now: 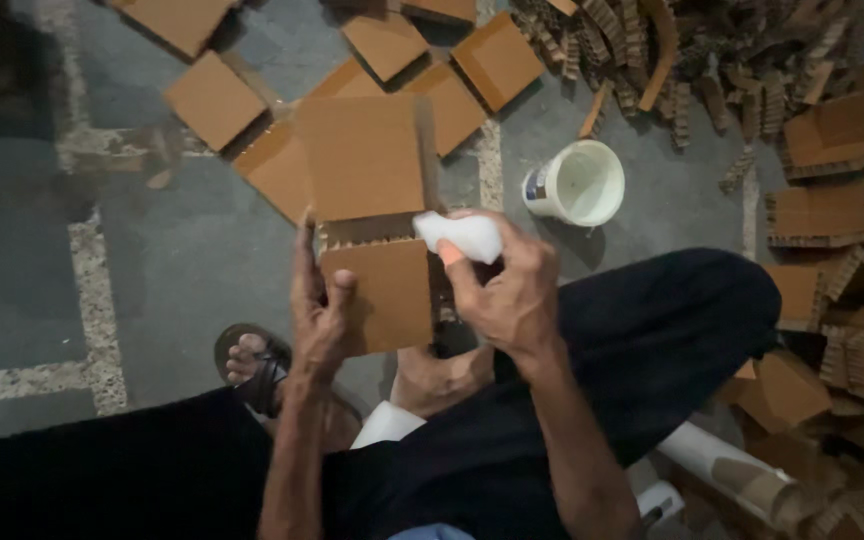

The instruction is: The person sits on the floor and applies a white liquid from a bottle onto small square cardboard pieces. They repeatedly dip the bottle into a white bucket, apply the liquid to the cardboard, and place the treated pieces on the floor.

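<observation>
The left hand [317, 305] grips the near left edge of a folded cardboard piece [372, 215], thumb pressed on its top face and fingers curled behind it. The right hand [507, 290] is closed around a small white squeeze bottle [460, 236], pinching it between thumb and fingers, with its tip at the right edge of the cardboard piece, where the corrugated fold line shows. The cardboard piece is held in the air above the person's lap, its 2 flat panels meeting at that ridged crease.

Just right of the cardboard piece, a white plastic bucket [577, 183] stands open on the floor [152, 260]. Beyond the cardboard piece, several flat cardboard squares [214, 100] lie scattered and overlapping on the floor. Far right of it, a heap of corrugated strips and offcuts [832, 150] fills the frame's edge. Below the cardboard piece, the person's dark trousers [652, 330] cover a bent knee, and a foot in a sandal [252, 365] rests on the floor just below and left of it. A white tube [722, 465] lies well below and right of the cardboard piece, beside more offcuts.
</observation>
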